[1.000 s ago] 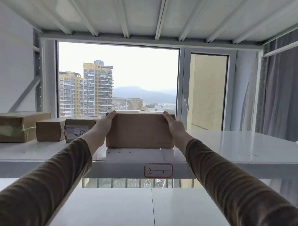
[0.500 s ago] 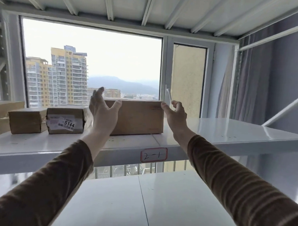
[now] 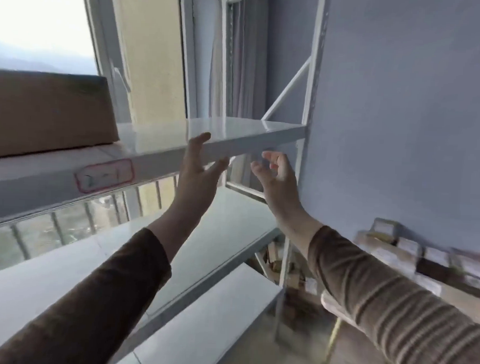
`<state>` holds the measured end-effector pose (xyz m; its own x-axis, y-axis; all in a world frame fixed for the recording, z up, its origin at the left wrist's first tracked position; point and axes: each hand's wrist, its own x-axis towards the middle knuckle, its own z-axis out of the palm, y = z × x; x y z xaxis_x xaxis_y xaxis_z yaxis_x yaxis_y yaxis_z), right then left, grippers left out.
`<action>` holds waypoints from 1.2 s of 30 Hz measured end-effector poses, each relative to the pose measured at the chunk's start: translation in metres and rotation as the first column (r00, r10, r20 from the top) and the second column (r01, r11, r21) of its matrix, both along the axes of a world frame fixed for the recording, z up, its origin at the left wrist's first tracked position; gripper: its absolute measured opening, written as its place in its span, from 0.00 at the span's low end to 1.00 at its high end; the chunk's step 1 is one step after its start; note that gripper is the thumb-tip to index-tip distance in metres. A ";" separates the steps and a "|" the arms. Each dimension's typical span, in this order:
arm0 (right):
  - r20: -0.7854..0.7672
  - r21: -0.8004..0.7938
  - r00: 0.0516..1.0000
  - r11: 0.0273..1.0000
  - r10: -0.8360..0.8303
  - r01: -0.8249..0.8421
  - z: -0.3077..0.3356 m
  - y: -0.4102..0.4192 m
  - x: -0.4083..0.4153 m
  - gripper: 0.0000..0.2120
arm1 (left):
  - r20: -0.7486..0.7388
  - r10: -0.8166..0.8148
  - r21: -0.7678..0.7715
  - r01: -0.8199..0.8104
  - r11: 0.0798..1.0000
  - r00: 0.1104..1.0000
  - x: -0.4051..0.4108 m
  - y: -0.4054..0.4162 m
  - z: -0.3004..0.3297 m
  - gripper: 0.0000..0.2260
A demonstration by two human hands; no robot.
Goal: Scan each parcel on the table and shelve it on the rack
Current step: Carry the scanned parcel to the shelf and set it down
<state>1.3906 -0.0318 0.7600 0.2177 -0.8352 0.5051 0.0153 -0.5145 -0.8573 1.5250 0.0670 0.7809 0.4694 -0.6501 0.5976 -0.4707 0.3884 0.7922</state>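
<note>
A brown cardboard parcel [image 3: 46,113] stands on the white rack's upper shelf [image 3: 235,126] at the left, above a red-framed label [image 3: 104,175] on the shelf's front edge. My left hand [image 3: 198,174] is raised in front of that edge, fingers spread, holding nothing. To its right my right hand [image 3: 277,180] is in the air with loosely curled fingers, also empty. Both hands are well right of the parcel and apart from it. Several blurred parcels lie on a table [image 3: 411,261] at the lower right.
The rack's lower shelves [image 3: 202,262] step down below my arms. Its white upright post [image 3: 312,75] and a diagonal brace stand against the grey-blue wall. A window and curtain lie behind the rack. Small boxes sit on the floor under the rack [image 3: 279,266].
Both hands let go of the parcel, which now stands on the shelf, and pulled back. My view swung right, moving the parcel to the left edge and bringing the table's parcels into sight.
</note>
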 end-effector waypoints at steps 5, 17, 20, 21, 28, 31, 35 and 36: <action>-0.060 0.135 0.969 0.960 -0.241 0.247 -0.059 -0.009 -0.117 0.15 | -0.141 -0.233 0.173 0.255 0.951 0.962 -0.095 -0.056 -0.063 0.21; -0.135 0.391 0.860 0.771 -0.491 0.502 -0.146 -0.012 -0.365 0.15 | -0.242 -0.492 0.393 0.548 0.738 0.836 -0.329 -0.141 -0.164 0.23; -0.170 0.432 0.838 0.725 -0.519 0.537 -0.172 -0.025 -0.423 0.14 | -0.264 -0.494 0.454 0.559 0.694 0.828 -0.382 -0.158 -0.190 0.23; -0.178 0.450 0.836 0.712 -0.519 0.539 -0.181 -0.030 -0.442 0.14 | -0.269 -0.492 0.475 0.558 0.680 0.828 -0.398 -0.165 -0.199 0.23; -0.261 0.558 0.827 0.621 -0.498 0.550 -0.239 -0.060 -0.560 0.14 | -0.285 -0.430 0.615 0.507 0.604 0.857 -0.488 -0.206 -0.261 0.25; -0.275 0.598 0.821 0.580 -0.500 0.553 -0.258 -0.072 -0.594 0.14 | -0.288 -0.397 0.663 0.480 0.575 0.872 -0.512 -0.222 -0.284 0.24; -0.273 0.648 0.829 0.545 -0.488 0.533 -0.279 -0.097 -0.625 0.14 | -0.276 -0.373 0.711 0.449 0.542 0.886 -0.533 -0.247 -0.306 0.25; -0.272 0.658 0.834 0.539 -0.481 0.525 -0.284 -0.104 -0.630 0.15 | -0.280 -0.367 0.717 0.447 0.534 0.887 -0.537 -0.255 -0.311 0.25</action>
